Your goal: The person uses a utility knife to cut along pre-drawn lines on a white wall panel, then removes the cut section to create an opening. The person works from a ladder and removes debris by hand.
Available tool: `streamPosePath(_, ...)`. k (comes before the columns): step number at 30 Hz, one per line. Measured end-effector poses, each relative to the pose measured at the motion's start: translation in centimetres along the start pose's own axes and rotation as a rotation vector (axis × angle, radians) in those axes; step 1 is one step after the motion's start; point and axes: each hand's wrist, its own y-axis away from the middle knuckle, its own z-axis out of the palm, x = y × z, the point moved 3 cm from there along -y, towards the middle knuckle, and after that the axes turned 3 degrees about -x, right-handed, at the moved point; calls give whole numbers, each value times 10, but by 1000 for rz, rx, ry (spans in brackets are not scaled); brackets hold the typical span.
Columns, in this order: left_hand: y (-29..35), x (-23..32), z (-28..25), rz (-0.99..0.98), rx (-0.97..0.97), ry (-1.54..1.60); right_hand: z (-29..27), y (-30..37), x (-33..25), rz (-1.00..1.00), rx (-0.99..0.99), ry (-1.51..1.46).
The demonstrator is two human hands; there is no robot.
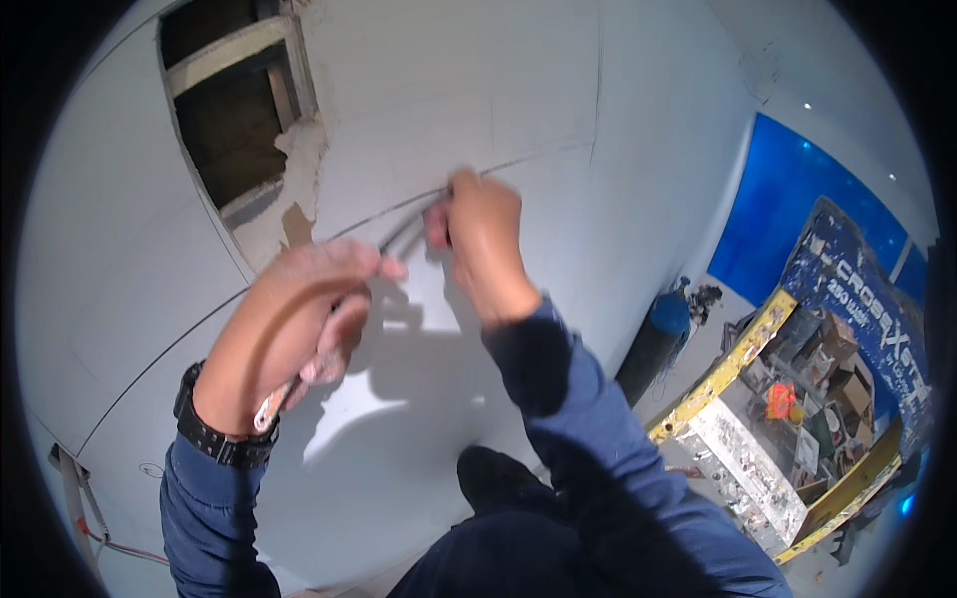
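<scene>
Both my hands are raised in front of a white wall (538, 75) marked with dark drawn lines. My left hand (299, 299) is closed, palm side partly hidden. A slim tool with a metal end (266, 411) sticks out of it near the wrist; its kind is not clear. My right hand (485, 234), slightly blurred, is pinched at a long curved line on the wall. Between the two hands runs a thin dark strip (404, 231), one end at the right fingers and the other by the left fingertips.
A rough-edged opening (231, 130) with framing inside lies upper left. At the right stand a dark gas cylinder (653, 334) and a yellow scaffold frame (726, 364) with a splattered white plank (743, 463), boxes and an orange packet (783, 401). Wires (125, 546) hang lower left.
</scene>
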Motion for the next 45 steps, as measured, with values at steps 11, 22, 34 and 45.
streamPosePath(11, -20, -31, 12, 177, -70, -400, -29, 4, 12, 17, 21, 113)
streamPosePath(22, -46, -38, 26, 812, 379, -1092, -67, 25, 13, 26, -8, 118)
streamPosePath(34, -59, 28, -30, 850, 998, -1084, -111, -3, -5, 24, -302, 503)
streamPosePath(45, -62, 37, -32, 892, 1118, -1201, -133, -30, 9, 24, -248, 469)
